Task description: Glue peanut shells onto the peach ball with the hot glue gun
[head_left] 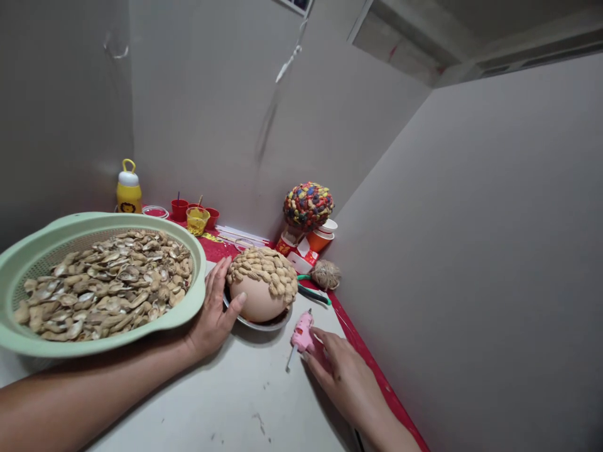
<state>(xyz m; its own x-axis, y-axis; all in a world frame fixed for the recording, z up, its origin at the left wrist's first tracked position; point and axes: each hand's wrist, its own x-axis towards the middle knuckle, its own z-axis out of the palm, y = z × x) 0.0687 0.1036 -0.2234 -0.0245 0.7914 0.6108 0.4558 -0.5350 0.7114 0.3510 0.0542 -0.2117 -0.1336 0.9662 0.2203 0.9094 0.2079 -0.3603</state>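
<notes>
The spread left hand [217,316] touches the ball [257,300]; the half-curled right hand [340,363], grip unclear, meets the glue gun [302,333] rightward, whose tip [309,311], if hot, could cause burns.

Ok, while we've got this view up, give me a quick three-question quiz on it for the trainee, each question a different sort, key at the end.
1. Short answer: which tool is at the fingertips of the right hand?
2. True or false: the round form by the left hand has a smooth bare patch on its near side.
3. Choose one: on which side of the round form does the green colander stand, from the person's view? A) left B) right C) directly behind

Key
1. The pink glue gun.
2. True; peanut shells cover its top and upper part.
3. A.
</notes>
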